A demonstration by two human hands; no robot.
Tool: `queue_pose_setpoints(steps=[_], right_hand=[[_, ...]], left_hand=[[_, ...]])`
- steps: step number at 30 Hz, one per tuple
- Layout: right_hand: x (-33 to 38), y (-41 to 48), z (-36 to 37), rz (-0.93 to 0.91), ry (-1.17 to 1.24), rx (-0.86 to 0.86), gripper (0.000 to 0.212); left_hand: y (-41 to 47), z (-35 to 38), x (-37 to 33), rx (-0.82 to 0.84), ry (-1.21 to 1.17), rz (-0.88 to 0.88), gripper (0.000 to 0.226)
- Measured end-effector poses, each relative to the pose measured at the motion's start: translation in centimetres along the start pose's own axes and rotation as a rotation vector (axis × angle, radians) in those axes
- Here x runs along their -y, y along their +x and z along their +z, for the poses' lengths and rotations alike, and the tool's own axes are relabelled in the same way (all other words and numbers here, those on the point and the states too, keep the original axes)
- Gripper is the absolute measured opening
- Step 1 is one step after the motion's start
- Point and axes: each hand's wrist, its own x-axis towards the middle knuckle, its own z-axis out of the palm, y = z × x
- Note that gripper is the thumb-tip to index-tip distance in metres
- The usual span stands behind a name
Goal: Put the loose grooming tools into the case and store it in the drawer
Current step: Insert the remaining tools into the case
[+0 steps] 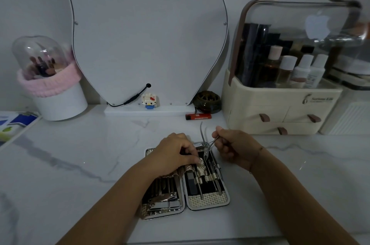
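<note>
- Lower centre of the frame: the case (208,202) lies open and flat on the marble worktop (80,164). Its two halves sit side by side, near the worktop's front edge.
- Left half of the case: metal clippers (164,200) are strapped in at its lower end. The upper end is hidden under the left hand (176,153).
- Right half: thin tools (212,180) sit upright in loops.
- Left hand: it reaches across the hinge, fingers curled down, with one fingertip on the woven strip of the right half. I cannot tell whether it pinches the strip.
- Right hand (232,145): it is just above and right of the case's top right corner. The thumb and forefingers pinch one handle of the nipper (202,134).
- Nipper: its handles are spread, one rising free toward the upper frame. The tip points down at the top of the right half.
- Right of the frame: a cream organiser (280,104) with three drawers stands well apart from the case, all drawers closed.
- Centre back: an orange lighter (198,116), a dark round dish (207,100), a brick figure (149,100) and a white panel (150,34).
- Left: a domed brush holder (58,100) and, at the frame edge, a booklet (14,122). Marble shows between these and the case.
</note>
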Motion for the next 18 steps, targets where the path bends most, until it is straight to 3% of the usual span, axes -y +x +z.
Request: queue_pose_setpoints(steps=[8,18], right_hand=[[0.06,-0.17,0.54,0.004,-0.043,0.005,0.029],[-0.06,-0.22,0.7,-0.017,-0.07,-0.043,0.031]], left_hand=[[-0.13,0.31,0.45,-0.021,-0.008,0.022,0.005],[-0.21,0.45,0.65,0.0,-0.04,0.057,0.023]])
